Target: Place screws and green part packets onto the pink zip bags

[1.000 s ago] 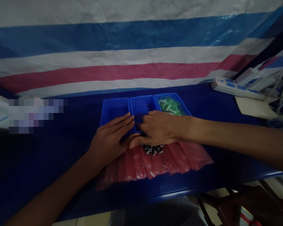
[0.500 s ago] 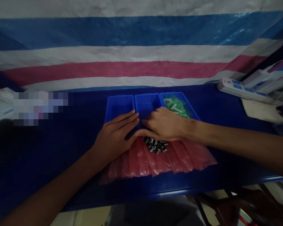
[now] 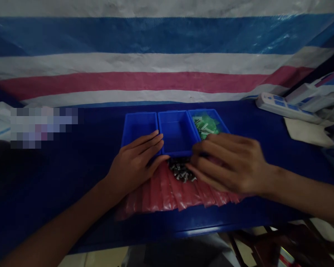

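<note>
My left hand (image 3: 136,157) lies with fingers stretched out along the near part of the left blue bin (image 3: 140,124), its fingertips by the rim shared with the middle blue bin (image 3: 175,128). A pile of small metal screws with dark heads (image 3: 180,172) rests in front of the middle bin, on a row of red plastic bags (image 3: 167,194). Over the right side of this pile, my right hand (image 3: 228,161) is curled, thumb and fingertips drawn close together at the screws. Slight blur hides whether anything is pinched there. The right blue bin (image 3: 222,124) holds green plastic bags with pale pieces (image 3: 206,126).
The dark blue table (image 3: 100,148) ends at a near edge. A white power strip (image 3: 284,105) with plugs and a pale flat piece (image 3: 306,129) lie at the right. Behind hangs a striped sheet (image 3: 167,79). A dark red stool (image 3: 295,241) stands below at the right.
My right hand has moved from the middle bin toward me and to the right, down to the screws. The middle bin's inside now shows. My left hand has hardly moved.
</note>
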The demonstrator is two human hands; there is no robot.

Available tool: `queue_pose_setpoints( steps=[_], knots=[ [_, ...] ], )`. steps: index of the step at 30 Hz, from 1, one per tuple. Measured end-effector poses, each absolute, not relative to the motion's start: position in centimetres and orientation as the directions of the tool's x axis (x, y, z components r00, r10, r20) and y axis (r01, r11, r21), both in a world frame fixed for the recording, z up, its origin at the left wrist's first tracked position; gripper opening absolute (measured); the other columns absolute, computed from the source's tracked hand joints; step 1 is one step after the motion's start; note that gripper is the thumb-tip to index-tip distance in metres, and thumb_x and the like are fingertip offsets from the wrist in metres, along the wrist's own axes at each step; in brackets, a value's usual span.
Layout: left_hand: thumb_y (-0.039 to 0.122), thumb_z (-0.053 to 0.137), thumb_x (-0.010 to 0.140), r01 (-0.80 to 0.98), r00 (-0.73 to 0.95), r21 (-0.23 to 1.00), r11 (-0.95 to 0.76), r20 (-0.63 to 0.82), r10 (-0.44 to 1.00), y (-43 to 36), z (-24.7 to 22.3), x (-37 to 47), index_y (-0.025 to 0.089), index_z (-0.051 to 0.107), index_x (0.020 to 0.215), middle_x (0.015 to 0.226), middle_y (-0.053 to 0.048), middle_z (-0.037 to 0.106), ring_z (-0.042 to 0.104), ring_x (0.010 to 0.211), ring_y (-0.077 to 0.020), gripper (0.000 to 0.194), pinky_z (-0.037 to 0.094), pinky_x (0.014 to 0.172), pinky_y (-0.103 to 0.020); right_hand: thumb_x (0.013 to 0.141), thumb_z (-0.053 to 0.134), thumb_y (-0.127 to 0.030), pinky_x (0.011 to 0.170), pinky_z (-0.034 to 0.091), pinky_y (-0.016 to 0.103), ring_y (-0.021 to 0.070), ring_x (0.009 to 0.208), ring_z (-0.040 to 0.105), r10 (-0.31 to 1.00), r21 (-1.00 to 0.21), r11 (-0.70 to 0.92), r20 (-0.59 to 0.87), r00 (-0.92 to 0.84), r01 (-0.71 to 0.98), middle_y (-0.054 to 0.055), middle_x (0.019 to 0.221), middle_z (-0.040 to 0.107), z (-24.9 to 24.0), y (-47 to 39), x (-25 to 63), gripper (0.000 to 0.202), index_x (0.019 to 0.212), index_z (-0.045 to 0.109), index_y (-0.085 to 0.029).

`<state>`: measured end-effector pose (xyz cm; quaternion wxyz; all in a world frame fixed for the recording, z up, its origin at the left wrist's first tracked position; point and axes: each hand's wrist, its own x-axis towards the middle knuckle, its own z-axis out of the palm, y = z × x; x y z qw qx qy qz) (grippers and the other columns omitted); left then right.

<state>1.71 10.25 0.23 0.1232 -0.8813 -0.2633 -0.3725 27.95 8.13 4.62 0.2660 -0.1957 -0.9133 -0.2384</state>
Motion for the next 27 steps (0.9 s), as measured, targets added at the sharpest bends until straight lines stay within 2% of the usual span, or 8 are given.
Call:
queue_pose_setpoints(
  steps=[2, 6, 10, 14, 19, 25, 27],
  knots=[
    [0.025, 0.073, 0.103, 0.562, 0.587, -0.032, -0.827, 0.72, 0.371, 10.2, 0.2, 1.8, 0.007, 0.073, 0.113, 0.118, -0.016, 0.081, 0.078, 0.117, -0.0267, 0.021, 0.068, 0.103, -0.037, 0.101, 0.067, -0.014, 0.067, 0.043, 0.034, 0.0183, 0.078, 0.054, 0.264, 0.316, 0.812, 0.552, -0.791, 0.492, 0.007, 0.087, 0.069, 5.0, 8.3, 29.5, 0.022, 0.08, 0.071, -0.018],
    [0.026, 0.072, 0.103, 0.575, 0.605, -0.052, -0.816, 0.699, 0.381, 10.2, 0.2, 1.8, 0.007, 0.074, 0.114, 0.12, -0.015, 0.081, 0.077, 0.119, -0.026, 0.022, 0.067, 0.105, -0.037, 0.104, 0.059, -0.013, 0.072, 0.042, 0.038, 0.0244, 0.09, 0.053, 0.377, 0.279, 0.813, 0.415, -0.828, 0.511, 0.013, 0.103, 0.067, 4.1, 8.5, 30.5, 0.025, 0.085, 0.075, -0.016],
    [0.026, 0.073, 0.103, 0.586, 0.607, -0.068, -0.808, 0.698, 0.381, 10.2, 0.3, 1.9, 0.007, 0.074, 0.115, 0.12, -0.015, 0.081, 0.078, 0.118, -0.0258, 0.022, 0.068, 0.105, -0.037, 0.1, 0.062, -0.009, 0.078, 0.042, 0.039, 0.0255, 0.092, 0.049, 0.4, 0.307, 0.801, 0.365, -0.841, 0.514, 0.012, 0.099, 0.064, 2.5, 8.6, 29.6, 0.025, 0.078, 0.073, -0.015],
    [0.025, 0.073, 0.103, 0.578, 0.608, -0.071, -0.813, 0.702, 0.372, 10.1, 0.5, 1.9, 0.007, 0.074, 0.114, 0.118, -0.015, 0.081, 0.078, 0.117, -0.0256, 0.021, 0.068, 0.104, -0.036, 0.099, 0.06, -0.005, 0.075, 0.042, 0.039, 0.0226, 0.084, 0.048, 0.353, 0.288, 0.832, 0.385, -0.853, 0.475, 0.01, 0.096, 0.064, 2.3, 8.9, 29.4, 0.023, 0.081, 0.071, -0.013],
    [0.025, 0.074, 0.102, 0.58, 0.605, -0.048, -0.813, 0.694, 0.391, 10.1, 0.5, 1.7, 0.006, 0.074, 0.115, 0.12, -0.015, 0.081, 0.078, 0.118, -0.0256, 0.023, 0.067, 0.106, -0.037, 0.107, 0.055, -0.01, 0.071, 0.047, 0.036, 0.0199, 0.081, 0.052, 0.42, 0.117, 0.832, 0.505, -0.754, 0.543, 0.005, 0.091, 0.059, 4.2, 8.5, 31.2, 0.009, 0.1, 0.062, -0.012],
    [0.029, 0.069, 0.105, 0.57, 0.615, -0.007, -0.821, 0.667, 0.421, 10.2, 0.7, 1.5, 0.007, 0.073, 0.116, 0.122, -0.015, 0.08, 0.077, 0.121, -0.0245, 0.024, 0.066, 0.107, -0.036, 0.106, 0.054, -0.009, 0.067, 0.043, 0.037, 0.0195, 0.075, 0.05, 0.464, 0.111, 0.817, 0.456, -0.76, 0.565, 0.004, 0.087, 0.057, 4.4, 8.0, 32.4, 0.019, 0.091, 0.058, -0.018],
    [0.028, 0.069, 0.105, 0.566, 0.618, -0.003, -0.824, 0.663, 0.422, 10.3, 0.7, 1.5, 0.007, 0.074, 0.116, 0.123, -0.015, 0.08, 0.076, 0.121, -0.0247, 0.023, 0.066, 0.108, -0.036, 0.106, 0.054, -0.007, 0.066, 0.042, 0.037, 0.02, 0.075, 0.05, 0.445, 0.176, 0.802, 0.462, -0.767, 0.571, 0.004, 0.085, 0.057, 3.9, 8.1, 32.2, 0.023, 0.085, 0.06, -0.017]
  ],
)
